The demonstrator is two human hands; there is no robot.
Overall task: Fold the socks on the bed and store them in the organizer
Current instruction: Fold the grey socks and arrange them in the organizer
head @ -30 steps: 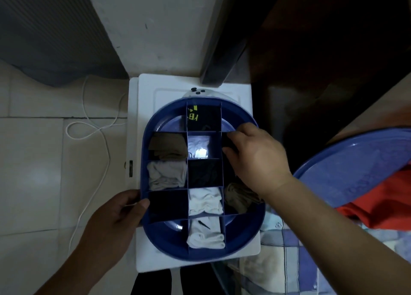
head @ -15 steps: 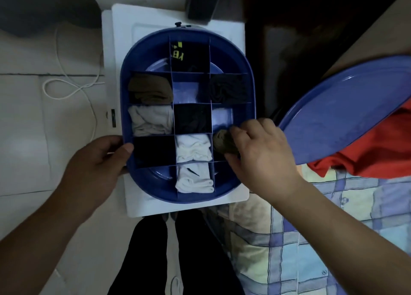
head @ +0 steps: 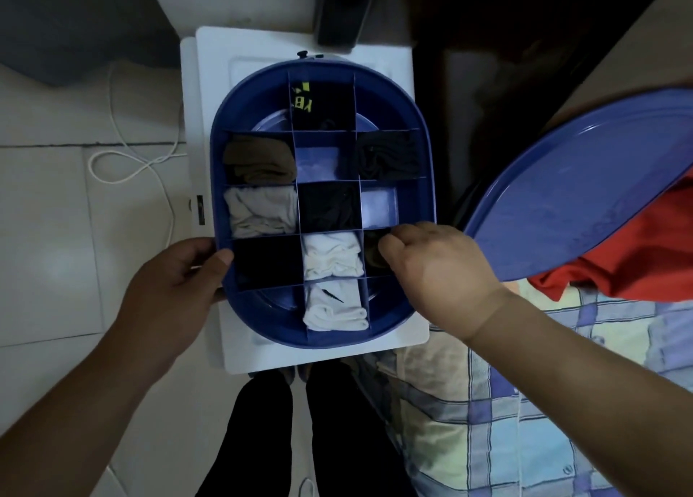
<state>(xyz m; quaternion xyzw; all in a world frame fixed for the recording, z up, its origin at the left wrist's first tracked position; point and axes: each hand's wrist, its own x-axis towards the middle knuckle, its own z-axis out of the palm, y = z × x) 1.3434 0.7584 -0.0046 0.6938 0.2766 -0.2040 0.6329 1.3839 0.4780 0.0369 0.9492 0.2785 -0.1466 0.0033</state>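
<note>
A blue oval organizer (head: 423, 132) with a grid of dividers sits on a white stand (head: 210, 46). Several cells hold folded socks: brown (head: 258, 159), grey-white (head: 260, 211), black (head: 386, 155), white (head: 332, 254) and another white pair (head: 333, 305). My left hand (head: 176, 275) grips the organizer's left rim, thumb over the edge. My right hand (head: 431, 268) is over the right-hand cell of the third row, fingers curled on a dark olive sock (head: 373, 256) that lies in that cell, mostly hidden under the hand.
The organizer's blue lid (head: 573, 196) lies at the right on a red cloth (head: 637, 256) on the bed. A checked bedsheet (head: 543, 421) fills the lower right. A white cable (head: 123, 151) loops on the tiled floor at left. My dark-trousered legs (head: 307, 440) stand below the stand.
My right hand has come from the upper right cells down to the third-row right cell and pushed the olive sock deeper in. My left hand has stayed on the rim.
</note>
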